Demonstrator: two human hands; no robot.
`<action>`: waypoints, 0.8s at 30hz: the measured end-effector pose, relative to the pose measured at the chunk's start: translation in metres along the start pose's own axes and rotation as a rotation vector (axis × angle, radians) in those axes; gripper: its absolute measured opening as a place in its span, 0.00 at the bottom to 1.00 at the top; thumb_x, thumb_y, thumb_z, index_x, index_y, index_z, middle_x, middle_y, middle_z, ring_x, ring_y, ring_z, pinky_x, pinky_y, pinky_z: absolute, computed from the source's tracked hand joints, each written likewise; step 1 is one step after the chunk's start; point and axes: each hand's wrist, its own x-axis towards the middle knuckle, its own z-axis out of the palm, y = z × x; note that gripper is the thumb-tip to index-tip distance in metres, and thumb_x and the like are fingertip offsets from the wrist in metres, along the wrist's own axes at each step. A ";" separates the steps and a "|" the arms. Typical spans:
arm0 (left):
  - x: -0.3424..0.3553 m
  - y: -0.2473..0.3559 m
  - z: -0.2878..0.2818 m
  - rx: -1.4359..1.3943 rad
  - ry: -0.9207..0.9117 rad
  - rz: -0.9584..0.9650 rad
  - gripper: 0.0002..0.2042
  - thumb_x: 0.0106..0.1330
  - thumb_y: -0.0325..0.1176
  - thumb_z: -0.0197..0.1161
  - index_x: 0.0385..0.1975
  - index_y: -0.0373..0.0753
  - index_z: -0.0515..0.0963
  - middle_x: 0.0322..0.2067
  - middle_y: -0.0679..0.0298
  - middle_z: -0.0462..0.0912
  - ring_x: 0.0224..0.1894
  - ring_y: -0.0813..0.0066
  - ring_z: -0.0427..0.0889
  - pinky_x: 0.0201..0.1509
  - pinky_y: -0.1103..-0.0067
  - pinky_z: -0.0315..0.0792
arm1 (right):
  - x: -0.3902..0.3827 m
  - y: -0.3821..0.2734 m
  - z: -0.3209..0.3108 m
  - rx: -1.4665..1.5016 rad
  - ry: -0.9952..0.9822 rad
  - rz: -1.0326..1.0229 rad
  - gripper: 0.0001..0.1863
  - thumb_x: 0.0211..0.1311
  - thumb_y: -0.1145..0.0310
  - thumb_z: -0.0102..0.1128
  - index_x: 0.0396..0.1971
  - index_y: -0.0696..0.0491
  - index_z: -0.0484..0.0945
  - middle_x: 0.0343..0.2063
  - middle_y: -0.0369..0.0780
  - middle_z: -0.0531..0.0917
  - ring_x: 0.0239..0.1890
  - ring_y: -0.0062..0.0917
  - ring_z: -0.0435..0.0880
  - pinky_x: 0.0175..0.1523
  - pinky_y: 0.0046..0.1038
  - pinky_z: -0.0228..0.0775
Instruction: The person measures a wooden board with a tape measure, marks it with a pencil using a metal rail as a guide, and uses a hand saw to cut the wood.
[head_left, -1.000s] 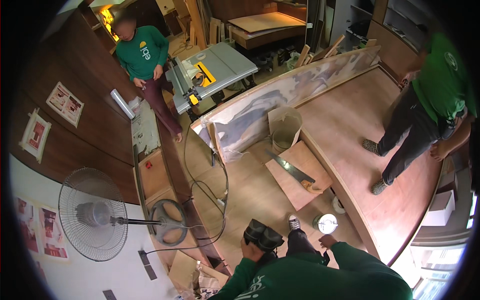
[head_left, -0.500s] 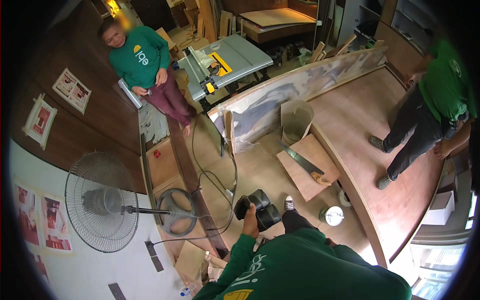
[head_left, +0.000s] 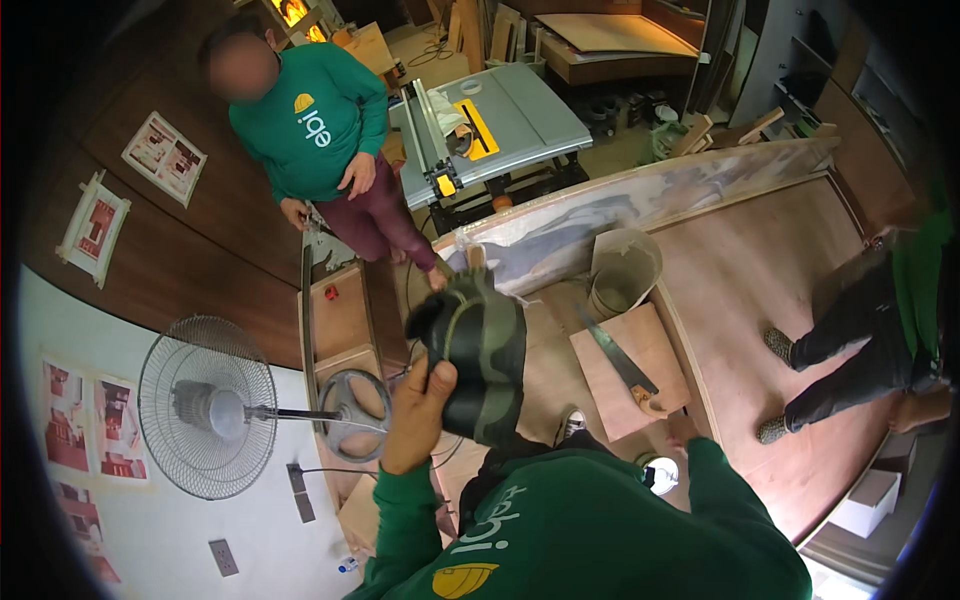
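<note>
My left hand (head_left: 420,415) is raised and closed around a pair of knee pads (head_left: 480,370), black with dark green camouflage edging. The thumb lies over their near side. Further right, my right hand (head_left: 682,430) reaches out low, beside the wooden handle of a hand saw (head_left: 620,362). Its fingers are small and blurred, so whether they grip anything is unclear. The saw rests on a square plywood piece (head_left: 630,395). A white-topped can (head_left: 660,474) stands just below my right hand, partly covered by my sleeve.
At left stands a grey pedestal fan (head_left: 210,405), with a cable on the floor. A co-worker in green (head_left: 320,125) stands ahead, by the table saw (head_left: 510,120). Another person (head_left: 850,330) is on the raised curved platform (head_left: 740,290). A bucket (head_left: 625,275) sits by the low partition.
My left hand has lifted the knee pads up toward me. My right hand has come out to the right, near the saw. The co-worker ahead has moved closer.
</note>
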 end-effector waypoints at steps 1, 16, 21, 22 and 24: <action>0.012 0.019 0.000 0.014 0.000 0.030 0.28 0.77 0.54 0.60 0.62 0.33 0.76 0.52 0.65 0.82 0.53 0.78 0.77 0.60 0.78 0.71 | 0.004 -0.025 -0.002 -0.016 0.002 -0.042 0.08 0.69 0.67 0.51 0.30 0.49 0.77 0.23 0.40 0.77 0.19 0.27 0.76 0.14 0.34 0.60; 0.218 0.173 -0.002 -0.357 -0.166 0.457 0.25 0.80 0.47 0.57 0.62 0.30 0.74 0.56 0.59 0.83 0.55 0.72 0.83 0.61 0.75 0.76 | 0.032 0.018 0.066 -0.470 -0.105 -0.500 0.17 0.55 0.59 0.63 0.40 0.53 0.83 0.37 0.46 0.87 0.38 0.41 0.87 0.46 0.42 0.78; 0.283 0.197 -0.002 -0.554 -0.262 0.430 0.23 0.82 0.46 0.52 0.61 0.32 0.74 0.56 0.55 0.84 0.54 0.65 0.86 0.58 0.71 0.81 | 0.012 0.025 0.045 -0.355 -0.121 -0.220 0.16 0.57 0.58 0.63 0.40 0.54 0.83 0.35 0.46 0.87 0.37 0.39 0.87 0.46 0.41 0.78; 0.295 0.203 -0.010 -0.572 -0.290 0.424 0.23 0.82 0.46 0.52 0.61 0.32 0.75 0.57 0.55 0.84 0.54 0.64 0.86 0.59 0.70 0.81 | 0.017 0.016 0.041 -0.353 -0.129 -0.205 0.16 0.58 0.58 0.63 0.40 0.54 0.84 0.35 0.46 0.87 0.37 0.39 0.87 0.46 0.40 0.78; 0.315 0.206 -0.005 -0.712 -0.379 0.590 0.20 0.84 0.42 0.49 0.59 0.30 0.77 0.54 0.53 0.86 0.53 0.62 0.87 0.60 0.68 0.82 | 0.029 -0.002 0.035 -0.359 -0.135 -0.178 0.16 0.58 0.58 0.63 0.40 0.54 0.84 0.34 0.46 0.87 0.36 0.38 0.87 0.46 0.40 0.78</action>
